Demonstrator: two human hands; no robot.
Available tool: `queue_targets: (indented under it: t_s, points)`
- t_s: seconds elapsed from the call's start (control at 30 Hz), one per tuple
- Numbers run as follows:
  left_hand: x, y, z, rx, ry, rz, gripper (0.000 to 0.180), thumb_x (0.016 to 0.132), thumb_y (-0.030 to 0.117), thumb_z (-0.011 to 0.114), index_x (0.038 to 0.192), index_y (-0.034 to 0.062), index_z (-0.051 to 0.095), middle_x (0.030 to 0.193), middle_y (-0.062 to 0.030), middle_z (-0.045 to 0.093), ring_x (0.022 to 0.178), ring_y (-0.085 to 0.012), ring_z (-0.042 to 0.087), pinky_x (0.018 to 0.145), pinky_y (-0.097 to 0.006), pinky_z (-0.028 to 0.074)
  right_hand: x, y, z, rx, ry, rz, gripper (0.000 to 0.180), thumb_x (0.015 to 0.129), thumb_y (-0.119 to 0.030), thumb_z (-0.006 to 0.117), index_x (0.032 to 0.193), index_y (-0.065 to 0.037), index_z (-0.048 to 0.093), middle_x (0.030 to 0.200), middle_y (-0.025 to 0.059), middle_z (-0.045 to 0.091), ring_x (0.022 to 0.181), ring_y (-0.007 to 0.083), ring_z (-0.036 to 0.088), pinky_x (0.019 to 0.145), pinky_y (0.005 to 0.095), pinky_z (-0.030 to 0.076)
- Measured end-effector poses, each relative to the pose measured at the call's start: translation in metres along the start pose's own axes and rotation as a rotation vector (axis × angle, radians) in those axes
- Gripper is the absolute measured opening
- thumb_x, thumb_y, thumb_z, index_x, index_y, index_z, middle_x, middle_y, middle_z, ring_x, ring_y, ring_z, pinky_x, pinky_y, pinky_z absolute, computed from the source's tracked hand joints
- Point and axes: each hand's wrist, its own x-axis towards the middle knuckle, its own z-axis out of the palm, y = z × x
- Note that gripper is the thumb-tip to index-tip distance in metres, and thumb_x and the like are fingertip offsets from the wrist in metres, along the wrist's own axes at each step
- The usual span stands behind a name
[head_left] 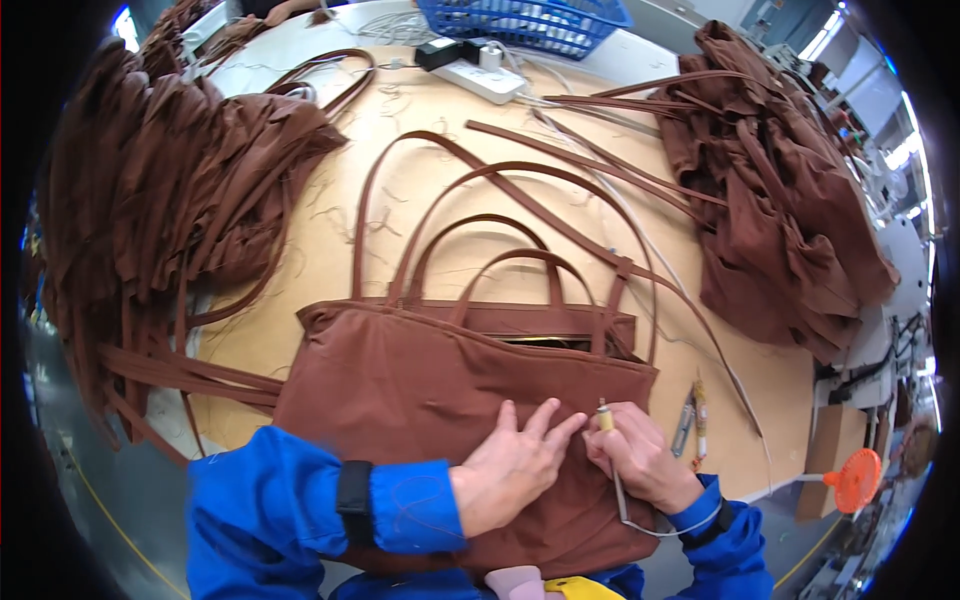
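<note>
A brown fabric tote bag (420,390) lies flat on the wooden table in front of me, its short handles and long straps (480,190) spread away from me. My left hand (512,462) presses flat on the bag's lower right part, fingers apart. My right hand (640,458) sits just beside it, closed around a thin corded tool with a yellowish tip (605,418) that points at the fabric near my left fingertips. Both forearms wear blue sleeves.
Heaps of brown bags lie at the left (160,180) and at the right (780,200). A white power strip (478,75) and a blue basket (525,22) stand at the far edge. Small snips and a pen-like tool (692,415) lie right of my right hand. The tan tabletop (320,250) shows between the piles.
</note>
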Motion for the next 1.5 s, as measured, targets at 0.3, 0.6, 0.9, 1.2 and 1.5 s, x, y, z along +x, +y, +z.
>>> queue_targets:
  t_s: [0.3, 0.6, 0.9, 1.2, 1.5]
  points:
    - [0.006, -0.045, -0.024, -0.379, 0.367, -0.02, 0.018, 0.074, -0.001, 0.059, 0.092, -0.0018, 0.058, 0.09, -0.0155, 0.058, 0.087, -0.0337, 0.062, 0.074, -0.041, 0.054, 0.004, 0.001, -0.018, 0.093, 0.227, 0.121, 0.023, 0.077, 0.004, 0.073, 0.09, -0.002, 0.055, 0.098, 0.0152, 0.063, 0.09, 0.0325, 0.065, 0.076, 0.0405, 0.055]
    - [0.063, -0.066, -0.016, -0.276, 0.473, 0.072, 0.046, 0.079, 0.002, 0.06, 0.124, -0.0017, 0.053, 0.105, -0.0145, 0.051, 0.095, -0.0298, 0.062, 0.072, -0.039, 0.056, 0.017, 0.02, -0.02, 0.108, 0.369, 0.269, 0.028, 0.082, 0.008, 0.071, 0.095, -0.004, 0.049, 0.099, 0.0175, 0.065, 0.087, 0.0331, 0.065, 0.071, 0.0375, 0.054]
    - [0.076, -0.072, -0.008, -0.02, 0.476, 0.23, 0.019, 0.078, 0.008, 0.061, 0.095, -0.0009, 0.059, 0.098, -0.0121, 0.051, 0.082, -0.0233, 0.064, 0.062, -0.034, 0.057, -0.002, 0.012, -0.02, 0.155, 0.402, 0.337, 0.029, 0.081, 0.009, 0.072, 0.091, -0.004, 0.047, 0.099, 0.0177, 0.066, 0.084, 0.0313, 0.065, 0.07, 0.0361, 0.053]
    - [0.049, -0.068, -0.032, -0.011, 0.372, 0.069, 0.014, 0.075, 0.003, 0.06, 0.088, -0.0017, 0.058, 0.095, -0.0124, 0.054, 0.083, -0.0248, 0.064, 0.067, -0.035, 0.055, -0.004, 0.011, -0.019, 0.19, 0.418, 0.322, 0.03, 0.08, 0.01, 0.071, 0.09, -0.005, 0.047, 0.096, 0.0168, 0.065, 0.086, 0.0305, 0.065, 0.07, 0.0359, 0.053]
    - [-0.024, -0.128, -0.054, 0.029, 0.311, -0.343, 0.011, 0.079, 0.001, 0.059, 0.091, 0.0008, 0.058, 0.091, -0.0154, 0.058, 0.086, -0.035, 0.063, 0.074, -0.043, 0.052, 0.001, 0.013, -0.024, 0.161, 0.394, 0.339, 0.028, 0.081, 0.009, 0.071, 0.092, -0.004, 0.048, 0.099, 0.0173, 0.063, 0.087, 0.0318, 0.065, 0.072, 0.036, 0.054]
